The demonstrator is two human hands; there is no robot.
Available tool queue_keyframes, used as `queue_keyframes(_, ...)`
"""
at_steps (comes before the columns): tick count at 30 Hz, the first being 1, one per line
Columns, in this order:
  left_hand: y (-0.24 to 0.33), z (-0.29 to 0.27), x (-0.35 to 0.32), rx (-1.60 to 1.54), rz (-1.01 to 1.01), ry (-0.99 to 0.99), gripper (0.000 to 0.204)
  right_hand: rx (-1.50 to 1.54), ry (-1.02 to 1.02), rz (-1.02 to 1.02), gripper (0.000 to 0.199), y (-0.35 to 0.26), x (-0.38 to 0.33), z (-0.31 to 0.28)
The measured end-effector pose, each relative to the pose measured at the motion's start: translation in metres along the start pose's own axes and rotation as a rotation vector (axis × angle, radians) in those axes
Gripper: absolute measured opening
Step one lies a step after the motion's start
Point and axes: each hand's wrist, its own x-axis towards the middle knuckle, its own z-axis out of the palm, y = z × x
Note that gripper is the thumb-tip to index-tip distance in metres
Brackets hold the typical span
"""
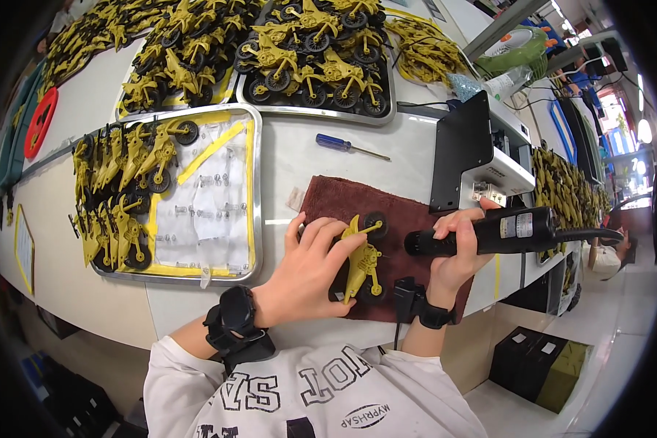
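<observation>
A yellow toy motorcycle [360, 263] with black wheels lies on a dark red cloth [336, 197]. My left hand [310, 259] is closed around its left side, thumb and fingers at its two ends. In my right hand [456, 255] is a black electric screwdriver [515, 228], a cord running from its back end to the right. Its front end points left toward the motorcycle and stays apart from it. Beyond the cloth, a blue-handled screwdriver [336, 142] rests on the table.
A metal tray [259, 197] at left holds several yellow motorcycles; fuller trays [387, 109] stand behind. A black and white box-shaped device [463, 153] is at the right. A green fan [518, 51] stands at the far right. A red oval object [41, 123] lies at far left.
</observation>
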Motion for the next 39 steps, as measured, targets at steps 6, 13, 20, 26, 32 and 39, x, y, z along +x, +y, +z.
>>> queue_keyframes(6,0.011,-0.069,-0.072,-0.029,-0.078,0.239,0.088,-0.058,-0.033,0.002,0.052,0.003,-0.004,-0.006)
queue_keyframes(13,0.093,-0.129,-0.286,0.878,-0.894,0.545,0.076,-0.120,-0.063,-0.057,0.050,0.002,-0.001,-0.010)
queue_keyframes(20,0.085,-0.142,-0.287,1.037,-0.902,0.668,0.081,-0.136,-0.041,-0.064,0.049,0.003,0.001,-0.006)
queue_keyframes(26,-0.092,-0.229,-0.217,0.234,-0.664,0.944,0.058,-0.182,-0.034,-0.052,0.048,-0.004,-0.004,0.000)
queue_keyframes(32,-0.183,-0.260,-0.165,0.727,-0.977,0.580,0.069,-0.162,-0.023,-0.057,0.049,-0.002,-0.006,0.000)
queue_keyframes(39,-0.111,-0.240,-0.114,0.491,-0.440,0.913,0.065,-0.138,0.068,-0.041,0.055,0.001,-0.002,-0.008)
